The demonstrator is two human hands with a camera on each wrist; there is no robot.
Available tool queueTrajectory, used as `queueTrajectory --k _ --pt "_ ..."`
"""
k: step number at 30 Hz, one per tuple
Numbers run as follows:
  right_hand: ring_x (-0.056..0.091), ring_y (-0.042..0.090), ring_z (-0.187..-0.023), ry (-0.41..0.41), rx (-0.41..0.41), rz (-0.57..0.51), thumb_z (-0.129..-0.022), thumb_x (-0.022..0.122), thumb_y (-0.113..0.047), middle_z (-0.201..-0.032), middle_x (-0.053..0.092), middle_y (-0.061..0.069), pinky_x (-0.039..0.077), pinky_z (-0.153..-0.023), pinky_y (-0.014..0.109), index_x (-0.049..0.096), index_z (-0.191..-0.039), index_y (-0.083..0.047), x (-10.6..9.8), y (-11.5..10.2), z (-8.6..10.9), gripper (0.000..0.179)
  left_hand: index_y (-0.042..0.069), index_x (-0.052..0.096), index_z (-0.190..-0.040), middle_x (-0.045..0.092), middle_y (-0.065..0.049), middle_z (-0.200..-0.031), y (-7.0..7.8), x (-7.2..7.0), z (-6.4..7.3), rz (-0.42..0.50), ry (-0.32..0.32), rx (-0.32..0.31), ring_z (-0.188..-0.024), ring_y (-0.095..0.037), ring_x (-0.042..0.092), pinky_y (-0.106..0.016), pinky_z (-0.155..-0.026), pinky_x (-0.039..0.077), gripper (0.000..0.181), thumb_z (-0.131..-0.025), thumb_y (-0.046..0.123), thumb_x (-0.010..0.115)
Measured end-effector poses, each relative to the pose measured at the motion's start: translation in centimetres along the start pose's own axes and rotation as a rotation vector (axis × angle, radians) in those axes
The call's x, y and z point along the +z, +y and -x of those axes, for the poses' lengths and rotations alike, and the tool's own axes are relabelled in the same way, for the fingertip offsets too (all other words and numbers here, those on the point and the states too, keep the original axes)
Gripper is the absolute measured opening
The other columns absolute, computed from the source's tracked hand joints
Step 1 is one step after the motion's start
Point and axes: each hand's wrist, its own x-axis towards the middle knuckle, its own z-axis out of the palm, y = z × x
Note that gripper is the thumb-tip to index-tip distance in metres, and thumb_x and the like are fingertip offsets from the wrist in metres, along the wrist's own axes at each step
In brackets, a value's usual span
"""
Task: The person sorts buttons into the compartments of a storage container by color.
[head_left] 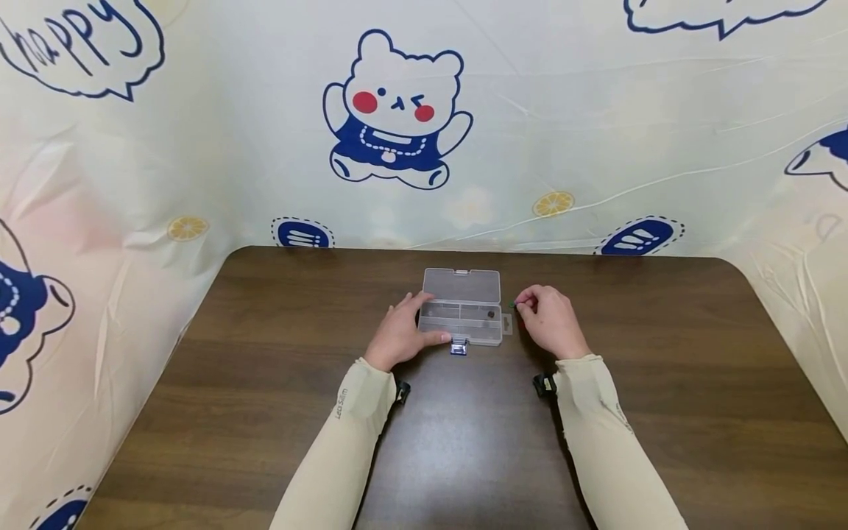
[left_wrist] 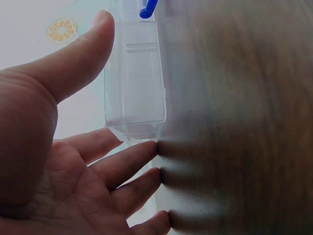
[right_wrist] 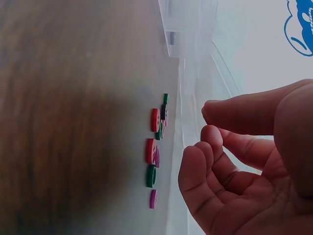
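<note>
A clear plastic compartment box [head_left: 460,324] lies on the table with its lid [head_left: 461,284] raised toward the back. My left hand [head_left: 401,331] steadies its left end, thumb along the front edge and fingers at the back left corner. One small dark button [head_left: 491,314] sits in a right-hand compartment. Just beyond the box's right side, my right hand [head_left: 548,316] hovers with thumb and forefinger close together; a narrow gap between their tips shows in the right wrist view. Several small buttons, among them a red button [right_wrist: 155,120] and a green button [right_wrist: 151,176], lie on the table below it.
A blue latch piece [head_left: 458,347] juts from the box's front, and a clear hang tab [head_left: 506,324] from its right side. The brown wooden table [head_left: 477,456] ends at the back against a printed cloth [head_left: 265,147].
</note>
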Motion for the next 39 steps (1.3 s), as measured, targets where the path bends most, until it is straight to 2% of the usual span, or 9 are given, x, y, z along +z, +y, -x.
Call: queueTrajectory --k 23,39 --pt "0.055 0.03 -0.09 -0.093 0.018 0.034 -0.094 0.067 -0.006 -0.093 0.062 0.014 0.048 -0.082 0.044 0.07 -0.102 0.001 -0.1 -0.1 -0.4 0.011 0.014 0.048 -0.149 0.039 -0.013 -0.158 -0.2 -0.4 0.2 -0.004 0.003 -0.004 -0.151 -0.029 0.024 -0.049 -0.124 0.013 0.08 -0.082 0.04 0.083" --pt "0.055 0.029 -0.085 -0.164 0.041 0.066 -0.095 0.067 -0.008 -0.091 0.062 0.013 0.048 -0.077 0.041 0.069 -0.104 0.001 -0.4 0.6 -1.4 0.014 0.013 0.048 -0.149 0.038 -0.012 -0.159 0.0 -0.1 0.0 0.002 -0.002 0.005 -0.151 -0.03 0.024 -0.049 -0.124 0.013 0.08 -0.082 0.04 0.084"
